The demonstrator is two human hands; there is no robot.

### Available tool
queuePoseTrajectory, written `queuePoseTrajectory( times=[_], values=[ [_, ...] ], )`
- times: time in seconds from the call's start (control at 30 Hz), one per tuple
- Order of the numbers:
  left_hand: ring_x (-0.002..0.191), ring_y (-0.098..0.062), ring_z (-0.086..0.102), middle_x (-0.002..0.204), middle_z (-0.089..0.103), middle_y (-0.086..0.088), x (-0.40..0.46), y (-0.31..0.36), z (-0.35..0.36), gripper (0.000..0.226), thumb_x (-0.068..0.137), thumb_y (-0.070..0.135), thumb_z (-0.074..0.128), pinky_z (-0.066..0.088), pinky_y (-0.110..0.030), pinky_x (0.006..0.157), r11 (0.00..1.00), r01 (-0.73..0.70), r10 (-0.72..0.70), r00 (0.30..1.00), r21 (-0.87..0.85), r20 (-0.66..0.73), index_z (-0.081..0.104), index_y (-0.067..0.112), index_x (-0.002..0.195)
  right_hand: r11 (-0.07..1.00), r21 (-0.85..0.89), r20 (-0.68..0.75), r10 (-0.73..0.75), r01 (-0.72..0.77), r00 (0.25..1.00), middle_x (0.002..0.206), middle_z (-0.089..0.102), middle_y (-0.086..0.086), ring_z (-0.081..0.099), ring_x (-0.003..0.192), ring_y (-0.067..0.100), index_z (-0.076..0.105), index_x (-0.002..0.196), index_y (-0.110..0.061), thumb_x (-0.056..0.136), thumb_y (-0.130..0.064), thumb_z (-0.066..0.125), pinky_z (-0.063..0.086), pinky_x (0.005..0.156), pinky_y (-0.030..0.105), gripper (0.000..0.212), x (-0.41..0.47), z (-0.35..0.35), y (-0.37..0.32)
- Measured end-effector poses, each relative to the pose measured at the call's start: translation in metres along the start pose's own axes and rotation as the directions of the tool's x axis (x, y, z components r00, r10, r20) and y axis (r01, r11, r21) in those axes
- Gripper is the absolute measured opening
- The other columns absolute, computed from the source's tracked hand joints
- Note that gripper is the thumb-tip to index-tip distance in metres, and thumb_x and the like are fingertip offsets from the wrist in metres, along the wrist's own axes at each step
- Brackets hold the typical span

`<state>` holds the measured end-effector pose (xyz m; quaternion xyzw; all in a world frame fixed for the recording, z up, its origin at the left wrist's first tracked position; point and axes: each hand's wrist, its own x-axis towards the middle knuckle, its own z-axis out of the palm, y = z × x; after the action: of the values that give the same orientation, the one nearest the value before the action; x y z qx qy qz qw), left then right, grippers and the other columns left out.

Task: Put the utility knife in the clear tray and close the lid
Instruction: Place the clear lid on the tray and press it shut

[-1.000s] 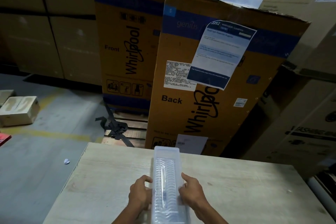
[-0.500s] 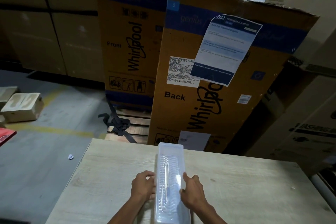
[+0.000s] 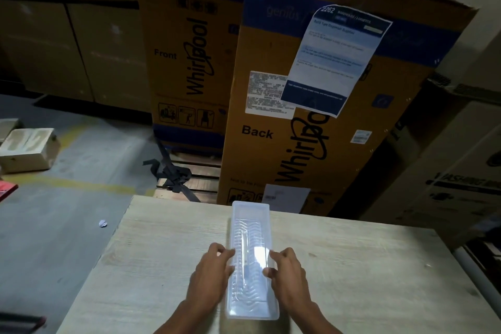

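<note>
A long clear tray (image 3: 250,219) with its ribbed clear lid on top lies lengthwise on the pale wooden table (image 3: 366,274). A slim, pale shape, probably the utility knife (image 3: 245,257), shows faintly through the lid. My left hand (image 3: 210,274) rests against the tray's left side with fingertips on the lid edge. My right hand (image 3: 288,274) presses the right side, fingers on the lid.
Tall Whirlpool cardboard boxes (image 3: 311,122) stand right behind the table's far edge. More cartons (image 3: 447,171) crowd the right. On the concrete floor at left lie a small box (image 3: 28,149), black straps (image 3: 173,173) on a pallet and a paper scrap (image 3: 103,223).
The view has tilted down a little. Both hands have slid slightly forward along the tray's sides; the lid stays on and the tray stays in place.
</note>
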<state>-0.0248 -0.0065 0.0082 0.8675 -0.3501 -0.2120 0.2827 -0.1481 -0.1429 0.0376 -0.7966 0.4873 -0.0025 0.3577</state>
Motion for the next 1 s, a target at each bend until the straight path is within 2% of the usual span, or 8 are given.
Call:
queuePoseTrajectory(
  times=[0.07,0.13,0.23,0.3,0.47,0.63,0.87,1.0],
  values=[
    [0.143,-0.017,0.035,0.165,0.022,0.01,0.002,-0.002,-0.006,0.057,0.097,0.044,0.055,0.045,-0.042,0.11,0.977,-0.114,0.099,0.991,0.181,0.091,0.035,0.038,0.15,1.0,-0.005,0.002,-0.006,0.006,1.0,0.098,0.056,-0.022,0.059,0.068,0.005,0.054,0.13,-0.023,0.104,-0.033,0.054,0.041,0.048,0.011,0.029,0.002,0.0,0.003],
    [0.146,-0.025,0.027,0.169,0.006,0.013,0.006,-0.005,-0.014,0.068,0.095,0.05,0.055,0.042,-0.047,0.113,0.932,-0.195,0.134,0.968,0.305,0.21,0.025,0.035,0.155,0.999,-0.032,0.046,-0.006,0.008,0.999,0.112,0.06,-0.023,0.06,0.07,0.004,0.049,0.136,-0.026,0.104,-0.036,0.052,0.041,0.051,0.01,0.034,0.004,-0.002,0.001],
    [0.146,-0.031,0.023,0.17,-0.003,0.012,0.01,-0.006,-0.02,0.091,0.086,0.061,0.061,0.04,-0.051,0.112,0.891,-0.237,0.106,0.938,0.387,0.33,0.017,0.026,0.157,0.975,-0.164,0.166,-0.124,0.151,0.978,0.156,0.045,-0.01,0.064,0.111,0.011,0.031,0.154,-0.032,0.098,-0.03,0.063,0.055,0.085,0.022,0.064,0.005,-0.008,-0.004],
    [0.147,-0.033,0.021,0.17,-0.009,0.01,0.01,-0.006,-0.021,0.104,0.08,0.065,0.066,0.037,-0.054,0.113,0.88,-0.251,0.091,0.922,0.404,0.375,0.01,0.023,0.158,0.933,-0.248,0.3,-0.181,0.26,0.937,0.161,0.039,-0.006,0.055,0.133,0.02,0.015,0.159,-0.034,0.092,-0.024,0.073,0.053,0.1,0.036,0.089,0.007,-0.011,-0.006],
    [0.147,-0.034,0.023,0.168,-0.018,0.005,0.01,-0.006,-0.018,0.122,0.075,0.066,0.071,0.034,-0.055,0.116,0.896,-0.24,0.067,0.904,0.373,0.422,-0.006,0.023,0.158,0.883,-0.282,0.513,-0.191,0.375,0.837,0.17,0.012,-0.003,0.027,0.153,0.025,-0.007,0.158,-0.034,0.082,-0.023,0.083,0.031,0.122,0.042,0.118,0.012,-0.026,-0.004],
    [0.147,-0.035,0.023,0.167,-0.025,0.005,0.011,-0.008,-0.015,0.129,0.073,0.062,0.076,0.031,-0.057,0.117,0.91,-0.228,0.054,0.893,0.346,0.448,-0.014,0.024,0.157,0.824,-0.313,0.576,-0.231,0.472,0.784,0.171,-0.009,-0.003,0.009,0.157,0.025,-0.016,0.158,-0.027,0.082,-0.024,0.083,0.017,0.126,0.04,0.125,0.011,-0.027,-0.002],
    [0.147,-0.034,0.024,0.167,-0.024,0.005,0.01,-0.011,-0.011,0.131,0.071,0.061,0.077,0.03,-0.057,0.118,0.908,-0.223,0.057,0.904,0.355,0.423,-0.017,0.027,0.156,0.892,-0.263,0.474,-0.213,0.368,0.854,0.171,0.002,-0.009,0.023,0.154,0.027,-0.01,0.158,-0.038,0.081,-0.02,0.083,0.038,0.12,0.046,0.122,0.009,-0.022,0.012],
    [0.145,-0.034,0.027,0.167,-0.025,0.005,0.009,-0.012,-0.011,0.129,0.071,0.066,0.075,0.032,-0.055,0.116,0.889,-0.242,0.076,0.915,0.388,0.397,-0.013,0.026,0.157,0.884,-0.29,0.448,-0.214,0.367,0.868,0.171,0.004,-0.011,0.026,0.153,0.026,-0.007,0.158,-0.04,0.082,-0.025,0.083,0.04,0.118,0.044,0.119,0.009,-0.021,0.016]
  ],
)
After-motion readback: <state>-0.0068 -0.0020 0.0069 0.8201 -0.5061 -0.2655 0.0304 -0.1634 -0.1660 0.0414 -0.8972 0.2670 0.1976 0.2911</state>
